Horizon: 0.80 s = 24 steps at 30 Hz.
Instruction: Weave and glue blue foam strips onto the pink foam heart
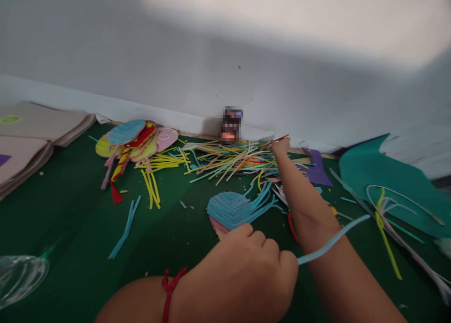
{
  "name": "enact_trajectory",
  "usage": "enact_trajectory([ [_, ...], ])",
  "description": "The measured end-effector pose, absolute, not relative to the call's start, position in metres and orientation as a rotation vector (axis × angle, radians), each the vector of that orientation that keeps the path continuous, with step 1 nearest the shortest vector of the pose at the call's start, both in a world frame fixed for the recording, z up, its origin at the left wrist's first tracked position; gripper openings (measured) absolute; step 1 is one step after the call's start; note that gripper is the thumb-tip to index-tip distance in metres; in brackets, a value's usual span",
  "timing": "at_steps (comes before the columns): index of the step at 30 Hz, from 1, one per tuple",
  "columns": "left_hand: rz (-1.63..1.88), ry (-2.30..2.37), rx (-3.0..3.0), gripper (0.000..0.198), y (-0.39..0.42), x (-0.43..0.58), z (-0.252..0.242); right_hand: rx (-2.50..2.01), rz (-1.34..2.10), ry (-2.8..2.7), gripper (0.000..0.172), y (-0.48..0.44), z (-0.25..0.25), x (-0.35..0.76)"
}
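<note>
My left hand (246, 271), with a red cord at the wrist, is closed in a fist at the bottom middle. A light blue pipe cleaner (333, 243) sticks out of it to the right, across my right forearm. Just beyond the fist is a leaf-shaped fan piece (229, 208) of blue pipe cleaners, with loose ends fanning right; the fist covers its lower tip. Stretched far forward, my right hand (281, 145) pinches a red pipe cleaner (283, 137) at the edge of a mixed pile of pipe cleaners (229, 161). Its fingertips are small and partly hidden.
Finished small fans (127, 132) are stacked back left, near cardboard sheets (24, 149). Scissors with a red handle (292, 229) lie beside my right forearm. Teal sheet (384, 182) and a wire bundle (382, 210) are at right. A clear container (23, 278) stands front left; a wall (176, 69) rises behind.
</note>
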State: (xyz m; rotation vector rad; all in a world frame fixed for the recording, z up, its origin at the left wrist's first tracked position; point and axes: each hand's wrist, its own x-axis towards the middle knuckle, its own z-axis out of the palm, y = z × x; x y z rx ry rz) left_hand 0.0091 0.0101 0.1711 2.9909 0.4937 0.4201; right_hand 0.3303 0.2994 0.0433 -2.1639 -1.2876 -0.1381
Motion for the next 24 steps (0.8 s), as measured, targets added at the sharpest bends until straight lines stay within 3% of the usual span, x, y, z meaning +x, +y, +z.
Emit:
enact_trajectory([
  [6,0.375,0.555,3.039,0.008,0.006,0.014,0.166,-2.06,0.143,-1.303,0.036,0.25,0.052,0.307],
  [9,0.299,0.615,3.044,0.01,0.005,0.017,0.162,-1.922,0.314,-1.459,0.028,0.188,0.046,0.284],
  [14,0.421,0.851,2.965,0.012,0.004,0.017,0.151,-1.64,0.746,-1.767,0.039,0.055,0.035,0.252],
  [19,0.55,1.038,2.877,0.02,0.008,0.015,0.114,-1.263,1.195,-1.968,0.033,-0.035,0.061,0.239],
  [21,0.613,1.086,2.826,0.023,0.012,0.015,0.095,-1.121,1.04,-2.075,0.023,-0.046,0.074,0.235],
  [24,0.61,0.993,2.834,0.023,0.018,0.016,0.073,-1.036,0.51,-2.094,0.014,-0.039,0.083,0.231],
])
